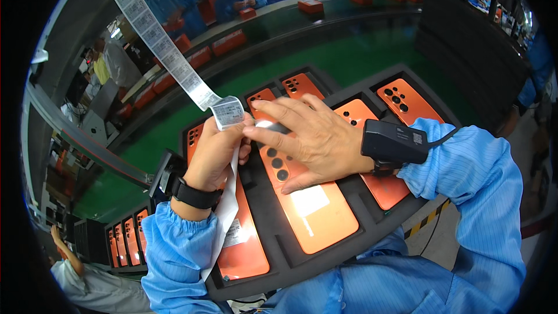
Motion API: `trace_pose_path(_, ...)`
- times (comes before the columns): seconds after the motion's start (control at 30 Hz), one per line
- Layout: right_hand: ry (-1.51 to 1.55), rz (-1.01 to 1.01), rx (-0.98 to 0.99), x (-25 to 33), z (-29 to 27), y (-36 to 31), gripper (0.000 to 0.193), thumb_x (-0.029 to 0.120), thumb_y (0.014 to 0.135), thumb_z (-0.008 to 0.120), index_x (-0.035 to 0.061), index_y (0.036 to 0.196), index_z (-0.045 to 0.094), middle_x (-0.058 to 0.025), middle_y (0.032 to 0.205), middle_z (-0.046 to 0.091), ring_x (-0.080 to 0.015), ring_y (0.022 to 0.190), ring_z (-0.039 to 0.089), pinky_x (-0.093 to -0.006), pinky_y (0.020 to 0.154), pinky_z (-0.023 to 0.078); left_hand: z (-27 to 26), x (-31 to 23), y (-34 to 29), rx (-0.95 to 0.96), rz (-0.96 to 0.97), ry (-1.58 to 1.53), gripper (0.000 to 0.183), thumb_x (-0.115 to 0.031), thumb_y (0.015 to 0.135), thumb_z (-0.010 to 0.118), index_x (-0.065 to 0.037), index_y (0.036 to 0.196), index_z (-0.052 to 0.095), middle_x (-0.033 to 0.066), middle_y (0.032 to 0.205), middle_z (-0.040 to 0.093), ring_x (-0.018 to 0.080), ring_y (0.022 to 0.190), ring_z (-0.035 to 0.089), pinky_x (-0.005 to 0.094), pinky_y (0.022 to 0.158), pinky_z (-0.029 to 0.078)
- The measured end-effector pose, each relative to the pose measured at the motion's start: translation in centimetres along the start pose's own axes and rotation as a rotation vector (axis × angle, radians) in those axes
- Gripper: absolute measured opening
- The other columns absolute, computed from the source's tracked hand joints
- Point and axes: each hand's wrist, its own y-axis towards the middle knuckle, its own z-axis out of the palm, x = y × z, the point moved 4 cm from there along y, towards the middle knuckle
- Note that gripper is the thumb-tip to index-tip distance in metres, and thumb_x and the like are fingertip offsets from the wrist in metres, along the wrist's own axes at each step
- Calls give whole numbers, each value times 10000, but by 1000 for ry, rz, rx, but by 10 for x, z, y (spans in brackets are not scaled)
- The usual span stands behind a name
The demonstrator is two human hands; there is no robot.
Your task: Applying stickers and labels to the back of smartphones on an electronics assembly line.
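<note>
My left hand (213,156) is closed on a long strip of white printed labels (165,46); the strip comes down from the upper left, bends over the fingertips, and its pale backing hangs down past my wrist. My right hand (328,136) lies spread over the upper part of an orange phone (325,224), thumb low near the camera lenses, its index fingertip close to my left fingertips. Whether a loose label is under those fingers I cannot tell. A second orange phone (247,253), to the left, bears a small white label (231,234). Both lie back up in a dark foam tray (279,256).
More orange phones (407,103) fill other slots of the tray. Beyond runs a green conveyor (372,43), with orange boxes (311,6) along the far line and people in blue there. Another tray of phones (132,241) stands lower left, near another person's arm (68,251).
</note>
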Motion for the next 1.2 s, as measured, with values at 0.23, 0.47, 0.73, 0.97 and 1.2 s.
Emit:
trace_pose_path(0.23,992,217,146,56,-43,18,816,378,729,702,61,1351,280,-109,733,596,-224,649,605,-324,533,443,-25,-36,-69,337,-84,-315,323,-231,761,612,-74,1012,482,0,724,468,52,548,404,206,472,354)
trace_pose_path(0.47,530,164,-467,58,-80,21,341,227,764,657,-7,1002,585,-128,951,561,-290,852,533,-359,749,439,27,-57,-115,257,-80,-209,375,8,708,492,31,1082,491,122,904,589,190,779,582,283,726,460)
trace_pose_path(0.73,1174,391,-208,70,-74,-7,303,152,808,658,23,1080,620,-88,1042,531,-156,933,531,-262,794,450,63,-47,-145,364,-140,199,374,1,826,541,-27,1192,469,75,1098,515,163,1041,495,310,881,395)
trace_pose_path(0.97,786,148,-400,69,-82,-17,262,49,705,693,102,962,685,-33,874,554,-190,786,501,-299,675,417,92,-43,-140,303,-110,-634,472,-304,930,413,-9,1285,319,129,1227,443,223,1128,475,392,960,389)
trace_pose_path(1.2,205,-147,-570,80,-96,-27,289,73,607,660,42,894,675,-31,824,574,-176,720,509,-293,572,387,102,-37,-132,179,-240,-637,421,-289,966,262,-15,1268,366,128,1223,482,228,1131,488,400,987,367)
